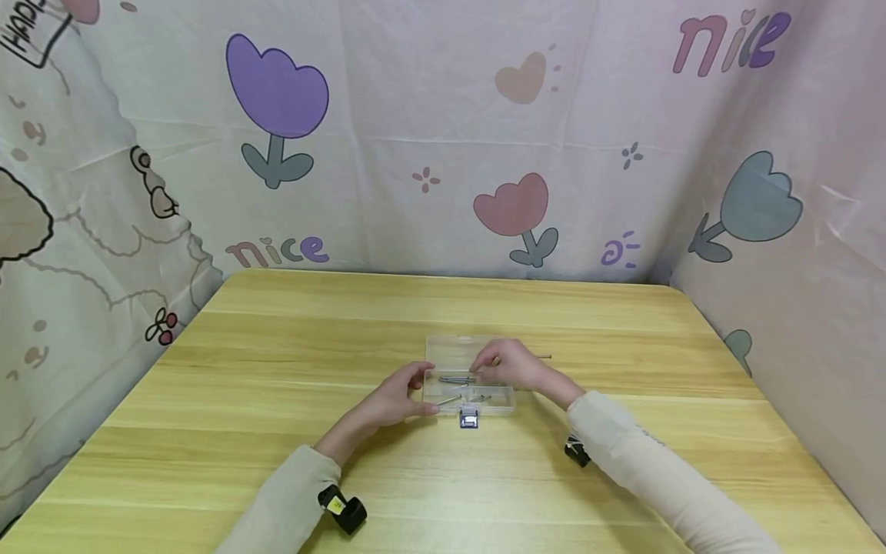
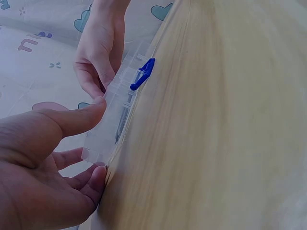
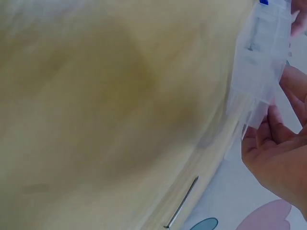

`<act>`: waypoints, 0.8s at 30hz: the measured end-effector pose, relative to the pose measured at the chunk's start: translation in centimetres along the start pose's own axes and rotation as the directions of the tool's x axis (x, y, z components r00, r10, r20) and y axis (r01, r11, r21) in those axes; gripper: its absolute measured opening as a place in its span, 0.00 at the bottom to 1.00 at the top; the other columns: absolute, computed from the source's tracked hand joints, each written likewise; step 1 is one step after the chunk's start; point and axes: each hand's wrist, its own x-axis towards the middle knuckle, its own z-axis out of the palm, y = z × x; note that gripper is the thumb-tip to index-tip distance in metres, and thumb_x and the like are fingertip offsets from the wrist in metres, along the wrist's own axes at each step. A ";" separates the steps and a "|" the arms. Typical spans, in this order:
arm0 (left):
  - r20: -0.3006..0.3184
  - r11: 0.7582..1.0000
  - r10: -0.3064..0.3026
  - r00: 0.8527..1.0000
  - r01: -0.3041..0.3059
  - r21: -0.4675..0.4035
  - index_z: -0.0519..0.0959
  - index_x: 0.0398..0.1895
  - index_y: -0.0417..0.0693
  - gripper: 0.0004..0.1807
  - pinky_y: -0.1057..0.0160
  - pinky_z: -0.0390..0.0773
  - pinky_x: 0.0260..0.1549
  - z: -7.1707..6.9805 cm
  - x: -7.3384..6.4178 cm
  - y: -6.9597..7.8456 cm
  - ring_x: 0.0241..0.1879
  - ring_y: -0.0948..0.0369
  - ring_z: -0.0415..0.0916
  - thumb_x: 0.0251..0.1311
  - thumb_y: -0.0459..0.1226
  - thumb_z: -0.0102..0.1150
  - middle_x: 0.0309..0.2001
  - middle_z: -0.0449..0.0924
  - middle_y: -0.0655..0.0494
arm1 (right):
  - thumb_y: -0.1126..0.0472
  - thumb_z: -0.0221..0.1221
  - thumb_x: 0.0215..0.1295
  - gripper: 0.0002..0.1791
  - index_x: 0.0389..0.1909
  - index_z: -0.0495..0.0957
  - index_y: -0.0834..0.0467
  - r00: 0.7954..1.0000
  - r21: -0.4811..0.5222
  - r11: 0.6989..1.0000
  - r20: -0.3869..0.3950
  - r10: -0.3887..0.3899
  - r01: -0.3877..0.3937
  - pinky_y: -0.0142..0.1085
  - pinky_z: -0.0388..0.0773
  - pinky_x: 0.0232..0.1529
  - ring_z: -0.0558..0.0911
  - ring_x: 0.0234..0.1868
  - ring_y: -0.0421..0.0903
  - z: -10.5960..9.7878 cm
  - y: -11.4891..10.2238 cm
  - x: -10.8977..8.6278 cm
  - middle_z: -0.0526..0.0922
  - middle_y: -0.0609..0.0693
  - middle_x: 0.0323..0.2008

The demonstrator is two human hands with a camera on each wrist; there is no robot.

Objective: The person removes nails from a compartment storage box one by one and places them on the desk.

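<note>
A clear plastic compartment box (image 1: 488, 414) lies on the table, its lid (image 1: 450, 350) folded back, with a blue latch (image 1: 469, 418) at the front. My left hand (image 1: 394, 396) grips its left end, thumb at the front wall and fingers at the back. Several nails (image 1: 455, 379) lie in the long rear compartment, and another nail (image 1: 450, 400) sits in the front left one. Over the rear right part, my right hand (image 1: 511, 365) reaches down with bent fingers; I cannot tell whether they pinch anything, as the fingertips are partly hidden.
A loose nail (image 3: 182, 201) lies on the wooden table (image 1: 311, 323) to the right of the box, just past the right hand. Behind the table hangs a printed cloth (image 1: 388, 100). Each wrist carries a small black camera (image 1: 344, 511).
</note>
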 end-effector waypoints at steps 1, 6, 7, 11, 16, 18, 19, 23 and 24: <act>0.000 1.000 0.003 1.000 -0.003 0.001 0.68 0.65 0.39 0.38 0.48 0.67 0.54 0.0 0.0 0.0 0.52 0.51 0.68 0.49 0.32 0.73 0.53 0.72 0.47 | 0.68 0.66 0.56 0.05 0.34 0.86 0.61 1.000 -0.012 1.000 0.000 -0.010 0.010 0.40 0.76 0.45 0.79 0.41 0.46 0.1 0.0 0.1 0.83 0.49 0.36; 0.002 1.000 0.000 1.000 0.000 -0.002 0.68 0.65 0.39 0.38 0.48 0.68 0.53 0.0 0.0 0.0 0.52 0.50 0.68 0.49 0.32 0.73 0.53 0.72 0.47 | 0.68 0.68 0.54 0.05 0.33 0.86 0.61 0.997 -0.049 0.996 0.007 -0.078 0.079 0.39 0.76 0.45 0.79 0.40 0.45 0.6 0.2 0.7 0.84 0.49 0.35; 0.002 1.000 -0.002 1.000 0.002 -0.003 0.68 0.65 0.40 0.38 0.49 0.68 0.53 0.0 0.0 0.0 0.52 0.51 0.68 0.49 0.32 0.73 0.53 0.72 0.48 | 0.68 0.68 0.54 0.05 0.33 0.86 0.61 0.995 -0.052 0.994 0.011 -0.095 0.096 0.39 0.76 0.45 0.79 0.39 0.45 0.7 0.2 0.8 0.84 0.49 0.35; 0.003 1.000 -0.006 1.000 0.006 -0.002 0.67 0.66 0.40 0.38 0.49 0.68 0.53 -0.1 0.0 -0.1 0.52 0.51 0.67 0.50 0.33 0.72 0.54 0.72 0.48 | 0.70 0.67 0.54 0.05 0.33 0.87 0.61 0.991 -0.061 0.990 0.038 -0.127 0.130 0.39 0.76 0.46 0.80 0.40 0.46 0.9 0.1 1.3 0.84 0.50 0.36; 0.004 1.000 -0.014 1.000 0.014 0.012 0.67 0.67 0.42 0.38 0.49 0.69 0.53 -0.2 0.0 0.0 0.53 0.51 0.68 0.51 0.34 0.73 0.55 0.71 0.48 | 0.71 0.68 0.52 0.06 0.32 0.87 0.60 0.989 -0.080 0.988 0.074 -0.129 0.135 0.35 0.75 0.45 0.79 0.40 0.44 1.3 -0.2 1.9 0.82 0.49 0.35; 0.004 1.000 -0.016 1.000 0.016 0.015 0.67 0.67 0.42 0.39 0.49 0.69 0.53 -0.2 0.0 0.0 0.54 0.51 0.67 0.51 0.35 0.73 0.55 0.71 0.48 | 0.71 0.68 0.52 0.06 0.31 0.87 0.59 0.989 -0.081 0.989 0.081 -0.120 0.126 0.33 0.75 0.43 0.77 0.39 0.42 1.5 -0.2 2.1 0.81 0.48 0.34; 0.005 1.000 -0.017 1.000 0.016 0.015 0.67 0.67 0.42 0.39 0.49 0.69 0.53 -0.2 0.0 0.0 0.54 0.51 0.67 0.51 0.35 0.73 0.56 0.71 0.48 | 0.71 0.68 0.52 0.06 0.31 0.87 0.59 0.990 -0.078 0.990 0.086 -0.114 0.121 0.32 0.75 0.42 0.77 0.38 0.42 1.6 -0.2 2.2 0.81 0.47 0.34; 0.007 1.000 -0.016 1.000 0.016 0.011 0.67 0.67 0.42 0.38 0.49 0.68 0.53 -0.2 0.0 0.0 0.54 0.50 0.67 0.51 0.35 0.73 0.56 0.71 0.48 | 0.71 0.68 0.52 0.06 0.31 0.87 0.59 0.992 -0.069 0.994 0.093 -0.082 0.089 0.30 0.74 0.40 0.75 0.37 0.40 1.9 -0.3 2.3 0.79 0.47 0.33; 0.007 1.000 -0.016 1.000 0.016 0.010 0.67 0.67 0.42 0.38 0.49 0.68 0.53 -0.2 -0.1 0.0 0.54 0.50 0.67 0.51 0.35 0.72 0.56 0.71 0.48 | 0.71 0.68 0.52 0.06 0.31 0.87 0.60 0.993 -0.068 0.994 0.094 -0.077 0.084 0.30 0.74 0.40 0.75 0.37 0.40 2.0 -0.3 2.3 0.79 0.47 0.33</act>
